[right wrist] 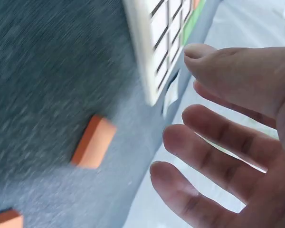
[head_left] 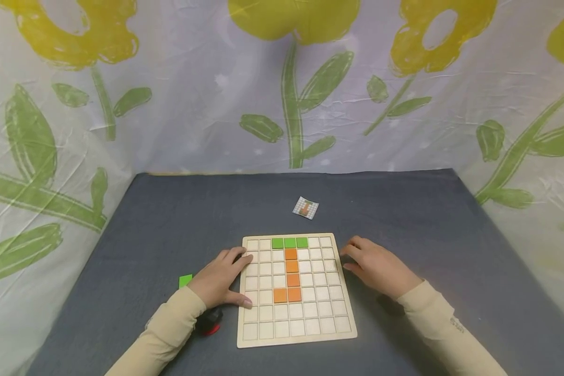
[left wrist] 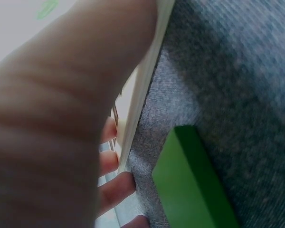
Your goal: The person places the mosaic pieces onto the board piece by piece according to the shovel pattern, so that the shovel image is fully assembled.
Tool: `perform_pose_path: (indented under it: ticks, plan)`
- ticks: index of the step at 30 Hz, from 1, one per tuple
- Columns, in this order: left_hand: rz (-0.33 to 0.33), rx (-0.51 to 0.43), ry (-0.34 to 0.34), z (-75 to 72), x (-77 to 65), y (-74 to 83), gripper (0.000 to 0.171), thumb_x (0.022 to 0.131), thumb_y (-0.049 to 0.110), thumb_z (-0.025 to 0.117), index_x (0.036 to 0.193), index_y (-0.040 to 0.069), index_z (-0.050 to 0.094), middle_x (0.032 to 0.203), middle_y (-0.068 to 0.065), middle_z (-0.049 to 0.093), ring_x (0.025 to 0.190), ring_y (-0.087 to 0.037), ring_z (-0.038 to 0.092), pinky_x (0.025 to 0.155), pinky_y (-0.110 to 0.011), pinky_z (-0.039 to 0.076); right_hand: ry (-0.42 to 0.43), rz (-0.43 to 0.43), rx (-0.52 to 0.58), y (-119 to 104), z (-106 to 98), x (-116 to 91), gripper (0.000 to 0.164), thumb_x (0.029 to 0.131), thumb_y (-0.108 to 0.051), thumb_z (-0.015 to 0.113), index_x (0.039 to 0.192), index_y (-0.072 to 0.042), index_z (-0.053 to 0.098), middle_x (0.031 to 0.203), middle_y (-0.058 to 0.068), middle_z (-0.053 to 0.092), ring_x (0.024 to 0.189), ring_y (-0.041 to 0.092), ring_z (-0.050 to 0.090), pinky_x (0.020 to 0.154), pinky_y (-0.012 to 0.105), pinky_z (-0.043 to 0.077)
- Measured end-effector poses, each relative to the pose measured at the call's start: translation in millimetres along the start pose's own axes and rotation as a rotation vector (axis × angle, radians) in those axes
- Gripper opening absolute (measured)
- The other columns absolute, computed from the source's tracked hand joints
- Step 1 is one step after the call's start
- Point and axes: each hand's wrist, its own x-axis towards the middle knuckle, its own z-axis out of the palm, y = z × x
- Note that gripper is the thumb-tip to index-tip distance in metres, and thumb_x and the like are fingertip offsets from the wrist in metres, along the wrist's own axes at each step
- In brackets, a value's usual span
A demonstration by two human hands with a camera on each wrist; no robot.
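A square wooden grid board (head_left: 258,342) lies on the dark table. In its top row sit several green tiles (head_left: 290,243), and below them orange tiles (head_left: 292,266) form a column that turns left at its foot. My left hand (head_left: 218,279) rests at the board's left edge, thumb and fingers spread apart and touching the rim. Just off the right edge is my right hand (head_left: 376,263), its fingers loosely bent with nothing between them; the right wrist view shows the thumb (right wrist: 237,66) and fingers apart from the board.
Beside my left wrist lies a loose green block (left wrist: 190,180). A black and red object (head_left: 210,321) is partly hidden under that wrist. Two loose orange blocks (right wrist: 95,142) lie on the table near my right hand. Behind the board is a small pattern card (head_left: 305,208).
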Motion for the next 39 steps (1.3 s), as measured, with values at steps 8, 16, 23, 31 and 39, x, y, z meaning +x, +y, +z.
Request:
perform_pose_path:
  ticks: [8,16,23,31,39]
  plan:
    - [0.0,-0.002,0.006,0.7,0.1,0.2,0.101,0.063,0.063,0.075,0.139,0.003,0.047,0.141,-0.019,0.041,0.125,-0.037,0.044,0.095,-0.049,0.046,-0.048,0.079,-0.003,20,8,-10,0.033,0.078,-0.013,0.08,0.106,-0.004,0.066,0.099,0.005,0.057,0.085,0.017,0.056,0.071,0.028,0.052]
    - [0.004,-0.002,0.01,-0.7,-0.4,1.5,0.1,0.063,0.061,0.076,0.138,0.003,0.048,0.14,-0.019,0.041,0.124,-0.037,0.045,0.094,-0.05,0.047,-0.057,0.082,0.023,30,14,-14,0.029,0.078,-0.008,0.079,0.103,-0.001,0.066,0.092,0.006,0.057,0.079,0.018,0.056,0.069,0.033,0.052]
    - [0.003,0.003,0.012,-0.7,-0.5,1.2,0.1,0.063,0.061,0.076,0.138,0.002,0.047,0.14,-0.019,0.042,0.124,-0.037,0.045,0.094,-0.049,0.047,-0.069,0.093,0.024,30,15,-14,0.024,0.081,-0.008,0.076,0.102,0.0,0.066,0.089,0.005,0.055,0.077,0.016,0.053,0.068,0.032,0.05]
    - [0.02,0.005,0.02,-1.3,-0.8,1.0,0.099,0.063,0.06,0.077,0.138,0.001,0.048,0.139,-0.02,0.042,0.123,-0.037,0.045,0.094,-0.049,0.047,-0.03,0.084,0.016,30,17,-13,0.021,0.082,-0.01,0.075,0.099,-0.003,0.065,0.087,0.003,0.053,0.074,0.013,0.05,0.065,0.03,0.049]
    - [0.011,0.001,0.01,-0.8,-0.9,1.2,0.1,0.063,0.06,0.077,0.138,0.001,0.047,0.14,-0.02,0.042,0.124,-0.038,0.044,0.095,-0.05,0.046,0.024,0.021,0.038,25,12,-8,0.022,0.082,-0.01,0.075,0.1,-0.003,0.064,0.088,0.002,0.051,0.073,0.012,0.049,0.064,0.026,0.049]
